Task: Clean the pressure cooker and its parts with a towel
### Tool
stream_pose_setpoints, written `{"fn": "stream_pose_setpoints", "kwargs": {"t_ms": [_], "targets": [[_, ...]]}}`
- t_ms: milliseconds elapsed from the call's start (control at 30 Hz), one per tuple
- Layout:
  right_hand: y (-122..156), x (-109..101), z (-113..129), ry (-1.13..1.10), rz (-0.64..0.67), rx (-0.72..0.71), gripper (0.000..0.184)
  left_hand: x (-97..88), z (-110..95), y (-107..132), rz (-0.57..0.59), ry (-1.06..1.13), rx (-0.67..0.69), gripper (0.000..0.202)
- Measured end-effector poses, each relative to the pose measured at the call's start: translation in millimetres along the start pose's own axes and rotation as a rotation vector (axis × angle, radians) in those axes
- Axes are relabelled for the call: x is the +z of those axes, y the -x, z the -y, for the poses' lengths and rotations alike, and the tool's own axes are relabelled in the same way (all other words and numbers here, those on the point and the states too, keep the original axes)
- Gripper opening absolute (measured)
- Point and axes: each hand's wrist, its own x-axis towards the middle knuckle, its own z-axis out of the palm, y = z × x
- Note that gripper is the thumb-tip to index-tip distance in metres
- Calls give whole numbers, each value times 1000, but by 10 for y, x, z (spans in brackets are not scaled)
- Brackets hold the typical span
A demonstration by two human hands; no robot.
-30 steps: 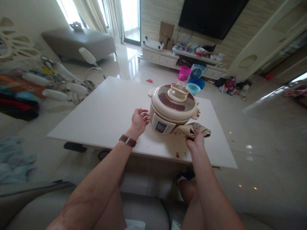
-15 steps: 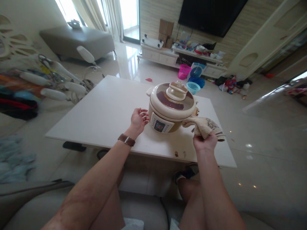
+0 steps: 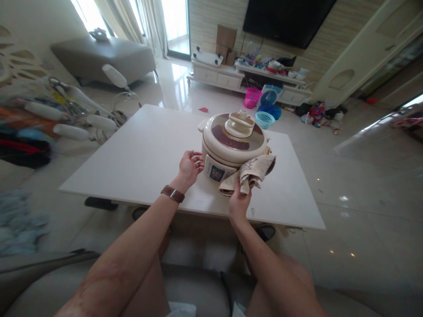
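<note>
Cooker (image 3: 233, 143) stood toward the counter's (image 3: 145, 154) near edge. Left hand (image 3: 190, 165), fingers loosely open, seemingly steadied its left side. Right hand (image 3: 239, 202) gripped the cloth (image 3: 253, 169), which had swung from the right flank to the front, so wiping continued there.

A single camera, worn on the person's head, looks forward and down along both forearms from a low, seated height. The white tabletop (image 3: 139, 154) lies close in front and fills mid-frame, with the cooker (image 3: 233, 143) at arm's reach near the centre. Beyond, the view faces the far wall and its television (image 3: 287, 20). The wide lens bends the edges.
</note>
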Motion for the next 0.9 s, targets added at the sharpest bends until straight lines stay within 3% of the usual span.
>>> {"fn": "stream_pose_setpoints", "kwargs": {"t_ms": [200, 467, 700, 900], "targets": [[103, 21, -97, -1, 6, 77, 59, 0, -27, 21, -8, -1, 4, 23], [321, 29, -188, -46, 63, 182, 59, 23, -37, 31, -17, 7, -1, 25], [425, 196, -194, -457, 25, 612, 56, -13, -87, 30, -19, 36, 16, 19], [331, 288, -192, -551, 5, 855, 24, -38, -102, 26, -18, 39, 16, 23]]}}
